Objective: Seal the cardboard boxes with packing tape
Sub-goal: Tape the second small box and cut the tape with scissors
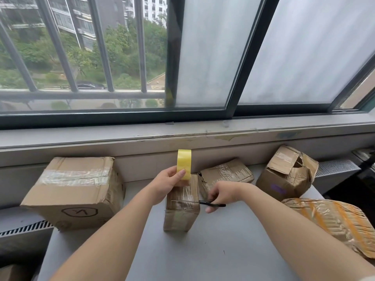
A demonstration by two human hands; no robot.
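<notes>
A small upright cardboard box point(181, 211) stands in the middle of the grey table point(213, 256). My left hand point(171, 182) grips a yellow roll of packing tape point(184, 163) held on edge just above the box's far end. A clear strip of tape runs from the roll down onto the box top. My right hand point(222, 194) holds black scissors point(212, 204) at the box's right side, with the blades at the tape strip.
A large taped box point(75, 191) sits at the left. A flat crumpled box point(225, 174) lies behind the small one. A torn box point(288, 172) stands at the back right, and a flattened box with orange tape point(334, 222) lies at the right. A window ledge point(182, 136) runs behind.
</notes>
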